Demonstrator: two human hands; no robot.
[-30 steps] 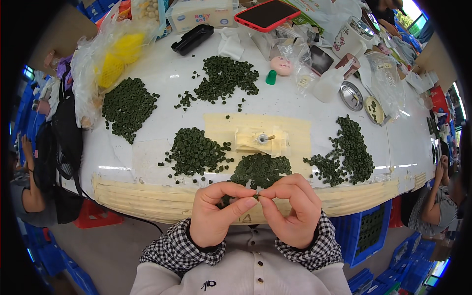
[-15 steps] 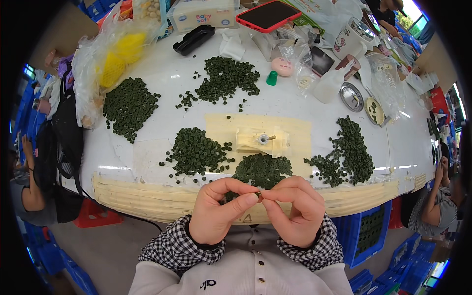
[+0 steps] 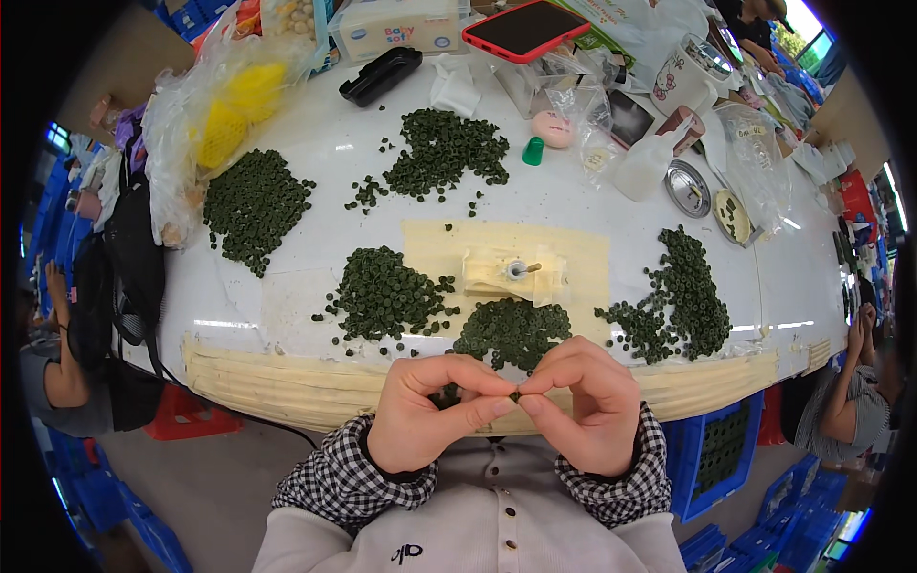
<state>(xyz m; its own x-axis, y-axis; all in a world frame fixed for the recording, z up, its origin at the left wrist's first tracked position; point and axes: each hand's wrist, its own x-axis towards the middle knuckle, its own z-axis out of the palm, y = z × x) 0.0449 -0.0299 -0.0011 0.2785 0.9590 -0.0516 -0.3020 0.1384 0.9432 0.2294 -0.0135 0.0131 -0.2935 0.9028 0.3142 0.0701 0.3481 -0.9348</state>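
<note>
Head view: your left hand [image 3: 420, 415] and right hand [image 3: 594, 406] pinch one tiny dark-green part [image 3: 516, 396] between the fingertips, over the taped front edge [image 3: 287, 377]. Fingers hide most of it. Risk: uneven finger pressure could flick it off at 6 o'clock. Near pile [image 3: 513, 329] sits just ahead at 12; a forward knuckle bump could scatter it. Your most room's at 1 o'clock, between the taped block [image 3: 497, 274] and the right pile [image 3: 695, 301] at 2.
</note>
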